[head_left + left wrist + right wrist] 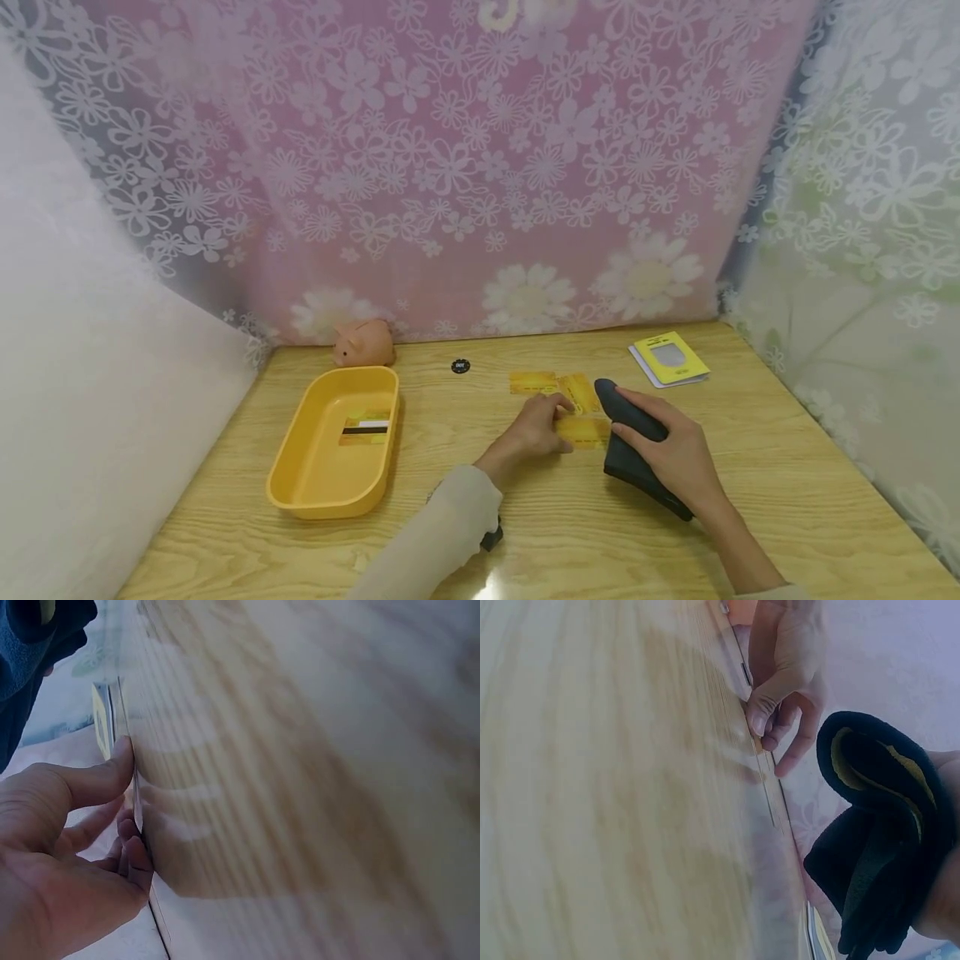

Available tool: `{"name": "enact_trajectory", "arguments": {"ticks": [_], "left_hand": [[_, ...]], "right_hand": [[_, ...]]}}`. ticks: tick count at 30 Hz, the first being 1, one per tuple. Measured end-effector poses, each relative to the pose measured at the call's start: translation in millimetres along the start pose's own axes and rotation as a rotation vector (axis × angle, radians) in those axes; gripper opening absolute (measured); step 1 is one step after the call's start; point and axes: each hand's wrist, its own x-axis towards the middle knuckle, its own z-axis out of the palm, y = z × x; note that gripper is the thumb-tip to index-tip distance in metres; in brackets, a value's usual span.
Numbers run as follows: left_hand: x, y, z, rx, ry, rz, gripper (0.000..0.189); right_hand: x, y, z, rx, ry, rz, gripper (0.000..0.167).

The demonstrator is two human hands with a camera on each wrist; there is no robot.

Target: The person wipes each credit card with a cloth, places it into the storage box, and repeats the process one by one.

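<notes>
My left hand (536,429) reaches over the wooden table, thumb and curled fingers at the left end of the nearest yellow card (588,432). In the left wrist view that thumb (120,769) and the fingertips come down right at the tabletop. Two more yellow cards, one flat (533,382) and one slanted (579,392), lie just behind. My right hand (678,454) grips a folded dark navy cloth piece (633,417) above the table, right of the cards. In the right wrist view this cloth (877,825) is bent over, with yellow showing inside its fold.
At left stands a yellow tray (279,479) with a yellow card with a black stripe (365,428) in it. Behind it sits a pink piggy bank (365,342). A black round chip (461,366) lies mid-back, and a yellow booklet (667,358) back right. Floral curtains surround the table.
</notes>
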Motion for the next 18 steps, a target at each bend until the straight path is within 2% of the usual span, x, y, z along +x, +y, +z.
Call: {"name": "enact_trajectory", "arguments": {"ticks": [4, 8, 15, 18], "left_hand": [[-2.5, 2.0, -1.2, 0.034, 0.005, -0.010, 0.047], [-8.3, 3.2, -3.1, 0.026, 0.009, -0.013, 0.044], [-19.0, 2.1, -5.8, 0.002, 0.023, 0.073, 0.048], [-21.4, -0.9, -5.8, -0.073, 0.055, 0.081, 0.049]], "right_hand": [[0.6, 1, 1, -0.004, -0.001, -0.006, 0.054], [-0.2, 0, 0, -0.004, -0.005, 0.004, 0.054], [-1.3, -2, -2, -0.004, 0.000, 0.004, 0.054], [-0.9, -3, -2, 0.001, 0.000, -0.009, 0.054]]}}
